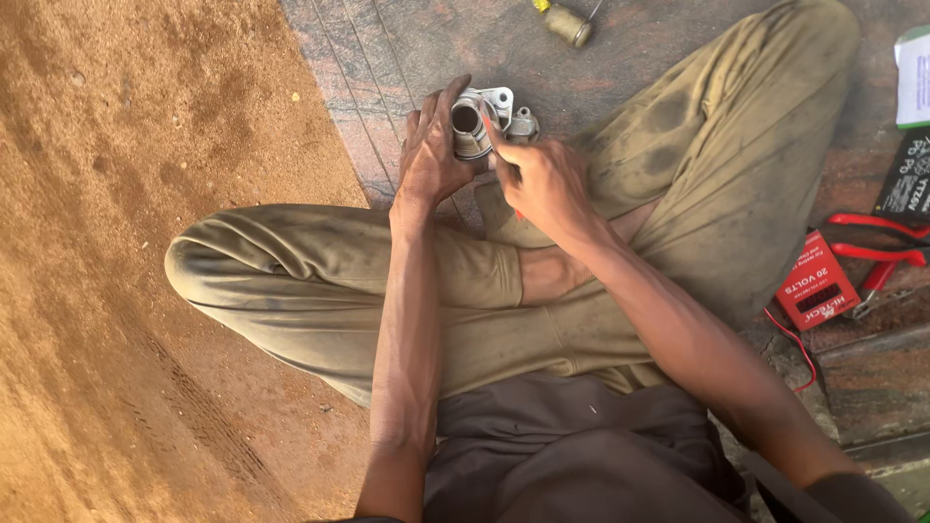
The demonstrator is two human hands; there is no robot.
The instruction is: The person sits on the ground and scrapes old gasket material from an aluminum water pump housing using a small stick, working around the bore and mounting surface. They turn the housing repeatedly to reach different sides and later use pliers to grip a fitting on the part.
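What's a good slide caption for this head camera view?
Seated cross-legged, a person grips a metal tubular part in the left hand while the right hand works on it.

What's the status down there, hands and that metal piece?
Left hand gripping metal housing, round opening up. Right hand pressing on it, holding something red, too hidden to identify. Red pliers off to the side; nothing obstructing.

You sit on a stone slab (407,58) beside sand (126,242). On the slab lie a spool (567,23), a red box (816,281) and red pliers (886,247).
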